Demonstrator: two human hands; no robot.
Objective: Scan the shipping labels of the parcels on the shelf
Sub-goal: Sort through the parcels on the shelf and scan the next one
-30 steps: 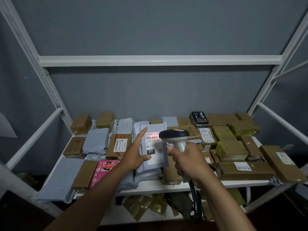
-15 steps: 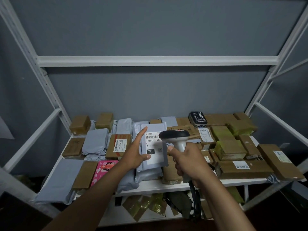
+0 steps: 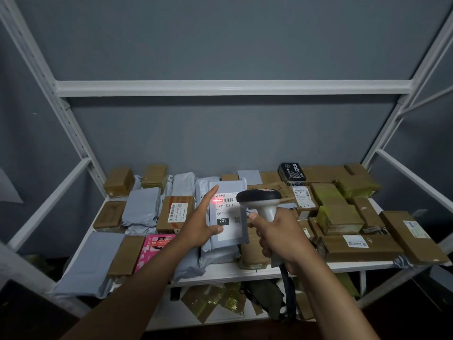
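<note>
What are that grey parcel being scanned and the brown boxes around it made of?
The grey parcel looks like a soft plastic mailer bag: matte, wrinkled, bearing a white paper label. The brown boxes look like cardboard, some glossy as if wrapped in tape. The scanner seems hard plastic, dark head, pale handle.

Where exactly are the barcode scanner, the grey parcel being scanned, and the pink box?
barcode scanner [image 3: 259, 195]: head view, on its dark head.
grey parcel [image 3: 228, 187]: head view, on the bare grey wrap above its label.
pink box [image 3: 153, 249]: head view, on the middle of its pink top face.
</note>
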